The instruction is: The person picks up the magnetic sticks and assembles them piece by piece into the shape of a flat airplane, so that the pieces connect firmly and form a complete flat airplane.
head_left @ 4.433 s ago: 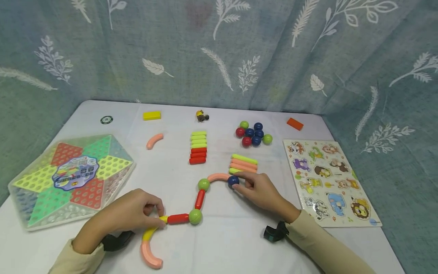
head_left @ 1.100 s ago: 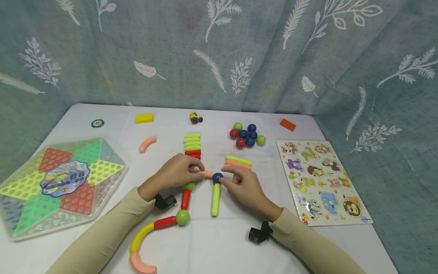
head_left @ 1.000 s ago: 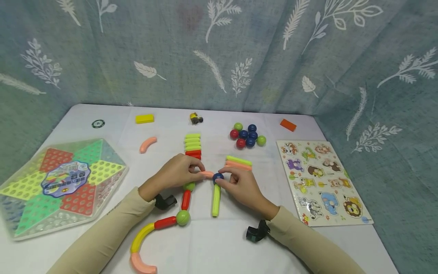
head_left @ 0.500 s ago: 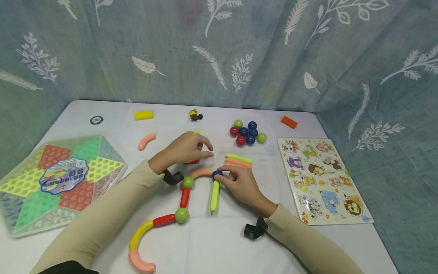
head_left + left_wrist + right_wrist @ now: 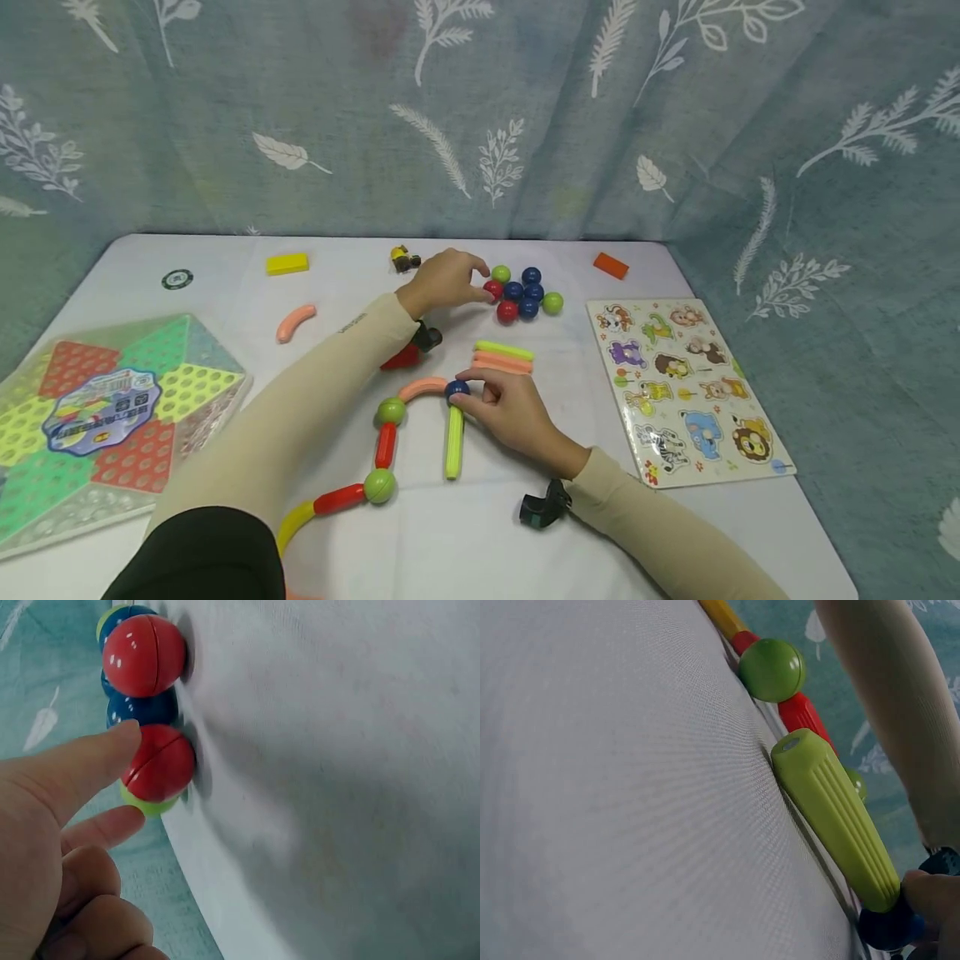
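Observation:
My right hand [image 5: 512,412] pinches a dark blue ball [image 5: 457,388] between thumb and finger. A curved pink rod [image 5: 422,387] meets this ball from the left, and a ribbed lime-green rod [image 5: 453,446] points from it toward me. The chain runs on through green balls [image 5: 391,411], red rods [image 5: 386,446] and a yellow curved rod [image 5: 295,525]. At the back, my left hand [image 5: 447,279] reaches the ball cluster, thumb and forefinger spread beside a red ball [image 5: 159,763]. Whether the thumb touches that ball I cannot tell.
Other blue balls [image 5: 533,292] sit in the cluster. Pink rods [image 5: 501,364] lie behind my right hand. A star-patterned game board [image 5: 120,417] is at left, an animal puzzle board [image 5: 682,392] at right. A yellow block [image 5: 287,264] and an orange block [image 5: 611,266] lie farther back.
My left hand let go of the curved pink rod and moved back and right to the ball cluster. The right hand stays on the blue ball, which gained a lime-green rod since the earliest frame.

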Available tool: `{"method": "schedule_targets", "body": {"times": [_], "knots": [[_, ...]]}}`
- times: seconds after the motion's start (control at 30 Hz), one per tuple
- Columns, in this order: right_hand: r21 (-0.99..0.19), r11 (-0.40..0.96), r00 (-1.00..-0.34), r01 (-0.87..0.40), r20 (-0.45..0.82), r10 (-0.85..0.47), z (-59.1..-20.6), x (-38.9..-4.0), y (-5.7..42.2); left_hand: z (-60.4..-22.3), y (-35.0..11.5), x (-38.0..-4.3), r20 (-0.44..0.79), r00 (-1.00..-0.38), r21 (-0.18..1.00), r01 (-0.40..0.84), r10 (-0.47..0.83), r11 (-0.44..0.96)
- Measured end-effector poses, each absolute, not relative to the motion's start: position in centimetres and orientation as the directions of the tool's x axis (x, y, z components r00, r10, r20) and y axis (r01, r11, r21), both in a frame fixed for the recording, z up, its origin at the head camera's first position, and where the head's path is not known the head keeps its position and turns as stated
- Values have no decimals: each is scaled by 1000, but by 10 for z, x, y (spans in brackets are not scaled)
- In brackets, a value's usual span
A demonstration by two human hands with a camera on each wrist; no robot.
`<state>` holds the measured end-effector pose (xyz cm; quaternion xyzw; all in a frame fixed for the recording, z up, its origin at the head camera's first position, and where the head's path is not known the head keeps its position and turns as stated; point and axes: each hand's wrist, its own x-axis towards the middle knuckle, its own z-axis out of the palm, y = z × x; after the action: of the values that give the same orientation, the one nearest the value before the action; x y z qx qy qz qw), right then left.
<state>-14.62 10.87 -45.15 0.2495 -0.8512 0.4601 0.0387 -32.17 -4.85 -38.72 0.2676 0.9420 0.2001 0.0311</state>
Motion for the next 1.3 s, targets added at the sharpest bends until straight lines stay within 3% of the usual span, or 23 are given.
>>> {"method": "schedule_targets", "body": {"times": [0.57,0.83,1.3], "knots": [[-737,451,-851,-503,331,-408,-448,-145,107,-384,-39,-315,39,-902,381,411,430,828],[-727,454,-844,-515,338,-416,-449,-144,107,-389,-56,-313,59,-890,382,439,452,813],[-726,483,-860,-490,314,-402,-445,-142,106,-376,-140,-211,128,-909,497,406,397,767]]}}
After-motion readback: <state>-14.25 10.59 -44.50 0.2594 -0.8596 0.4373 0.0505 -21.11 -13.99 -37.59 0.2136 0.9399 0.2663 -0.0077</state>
